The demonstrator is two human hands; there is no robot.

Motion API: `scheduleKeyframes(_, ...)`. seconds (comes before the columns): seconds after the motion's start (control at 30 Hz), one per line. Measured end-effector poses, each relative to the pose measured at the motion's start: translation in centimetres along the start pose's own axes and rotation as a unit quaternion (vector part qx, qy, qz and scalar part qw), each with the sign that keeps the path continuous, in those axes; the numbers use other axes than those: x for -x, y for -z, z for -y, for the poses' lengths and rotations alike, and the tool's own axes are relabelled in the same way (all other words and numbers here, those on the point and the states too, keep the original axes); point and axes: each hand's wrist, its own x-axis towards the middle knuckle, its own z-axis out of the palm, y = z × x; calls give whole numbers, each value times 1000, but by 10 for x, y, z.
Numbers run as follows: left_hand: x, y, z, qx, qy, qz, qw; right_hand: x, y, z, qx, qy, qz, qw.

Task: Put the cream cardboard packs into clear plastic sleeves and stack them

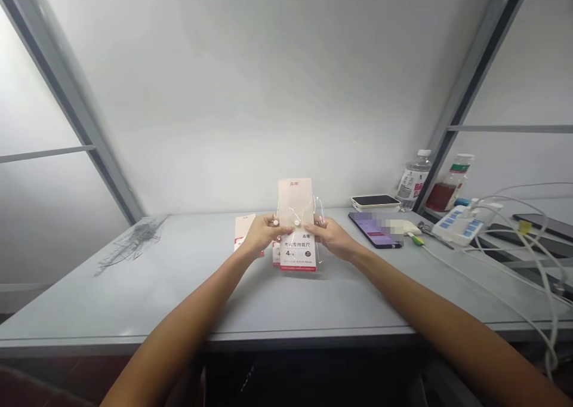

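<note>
A clear exam ruler set packet stands upright over the table, gripped near its button-and-string closure between the left hand and the right hand, one at each side. A similar packet lies just left of it; a smartphone rests to the right, with a plastic water bottle beyond.
</note>
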Motion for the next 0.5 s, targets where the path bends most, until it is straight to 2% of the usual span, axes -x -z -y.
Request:
scheduleKeyframes(0.13,2,-3,-4,18,-15,0,1000,1,0,1,23,3,-5,1000)
scheduleKeyframes(0.33,4,0,-10,33,-38,55,997,1,4,2,28,17,-34,999)
scheduleKeyframes(0.5,0,2,-5,6,3,17,1000,2,3,2,43,-5,-9,999)
